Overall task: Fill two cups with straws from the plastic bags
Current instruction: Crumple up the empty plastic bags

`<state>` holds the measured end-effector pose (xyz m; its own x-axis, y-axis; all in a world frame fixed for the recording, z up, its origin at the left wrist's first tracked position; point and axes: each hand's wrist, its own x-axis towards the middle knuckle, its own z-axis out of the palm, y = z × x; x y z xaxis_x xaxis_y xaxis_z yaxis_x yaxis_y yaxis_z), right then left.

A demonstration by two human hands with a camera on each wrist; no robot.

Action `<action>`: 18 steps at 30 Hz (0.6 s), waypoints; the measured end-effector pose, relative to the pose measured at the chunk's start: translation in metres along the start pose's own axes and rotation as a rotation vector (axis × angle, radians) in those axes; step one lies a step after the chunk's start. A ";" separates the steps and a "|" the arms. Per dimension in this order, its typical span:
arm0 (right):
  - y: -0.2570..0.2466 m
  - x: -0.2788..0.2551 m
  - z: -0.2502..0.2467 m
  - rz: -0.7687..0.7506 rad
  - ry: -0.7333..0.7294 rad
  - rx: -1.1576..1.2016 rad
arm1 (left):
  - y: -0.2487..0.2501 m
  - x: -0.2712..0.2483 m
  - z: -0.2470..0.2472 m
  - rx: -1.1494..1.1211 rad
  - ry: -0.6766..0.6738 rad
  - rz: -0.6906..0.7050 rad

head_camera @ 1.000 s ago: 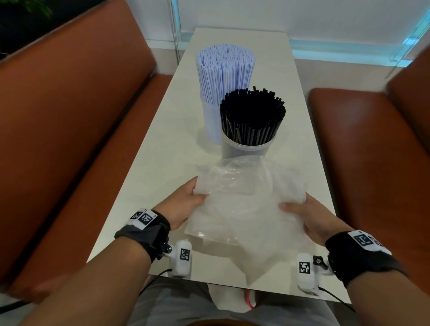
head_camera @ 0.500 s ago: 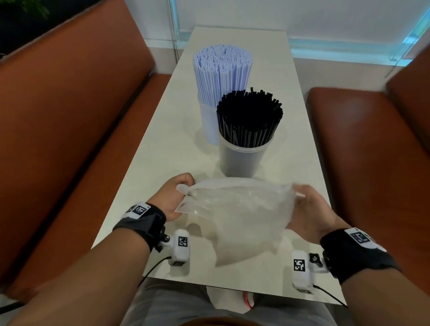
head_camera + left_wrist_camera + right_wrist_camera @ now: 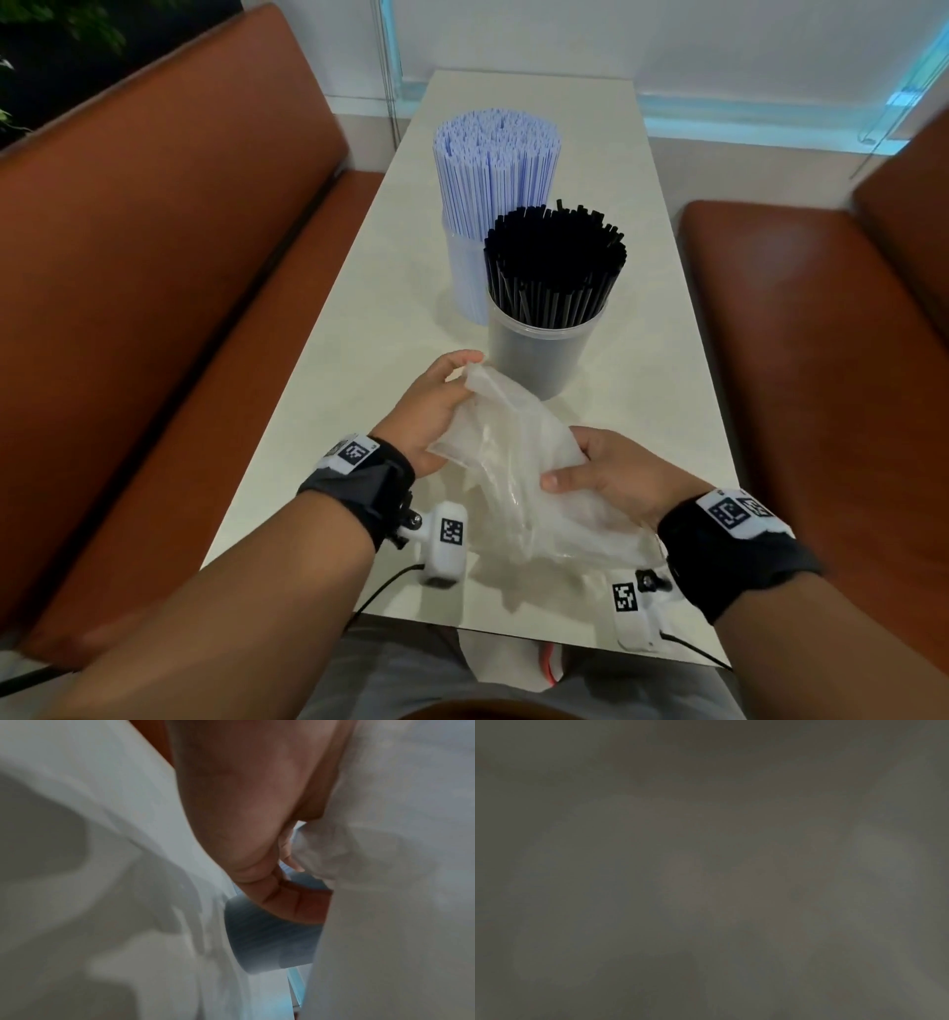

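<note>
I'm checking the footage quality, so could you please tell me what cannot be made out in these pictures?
- Right wrist view: dark blur throughout; nothing identifiable.
- Right hand: its fingers are hidden under the plastic bag in the head view.
- Left wrist view: motion blur; the bag covers most of it.
- Blue-straw cup: partly hidden behind the black-straw cup.

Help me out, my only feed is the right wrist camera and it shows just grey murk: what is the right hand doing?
Observer: The right hand holds a crumpled clear plastic bag over the near end of the table.
Operator: Is the left hand on it too?
Observer: Yes, the left hand pinches the bag's far edge.
Operator: Are both cups filled?
Observer: Both look packed: black straws in the near cup, pale blue straws in the far cup.
</note>
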<state>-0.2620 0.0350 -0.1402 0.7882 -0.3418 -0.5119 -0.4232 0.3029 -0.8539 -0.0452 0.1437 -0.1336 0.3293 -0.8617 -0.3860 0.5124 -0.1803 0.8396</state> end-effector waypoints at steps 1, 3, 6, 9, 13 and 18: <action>0.002 -0.001 0.000 -0.033 0.008 0.029 | -0.004 -0.002 -0.001 -0.089 -0.049 0.003; 0.006 -0.003 0.001 -0.108 0.052 0.073 | -0.012 -0.011 -0.002 -0.228 -0.120 -0.006; 0.011 -0.002 0.007 -0.192 0.160 0.183 | -0.024 -0.028 0.001 -0.171 -0.141 -0.029; 0.013 -0.002 0.016 -0.248 0.211 0.232 | -0.037 -0.040 0.019 0.122 -0.279 0.061; 0.015 -0.003 0.035 -0.303 0.197 0.216 | -0.044 -0.043 0.033 0.324 -0.230 0.127; 0.015 -0.006 0.042 -0.271 0.144 0.227 | -0.046 -0.037 0.032 0.526 -0.139 0.118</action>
<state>-0.2536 0.0791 -0.1459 0.7804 -0.5528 -0.2922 -0.0855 0.3687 -0.9256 -0.1062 0.1688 -0.1459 0.2349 -0.9383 -0.2539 0.0014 -0.2609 0.9654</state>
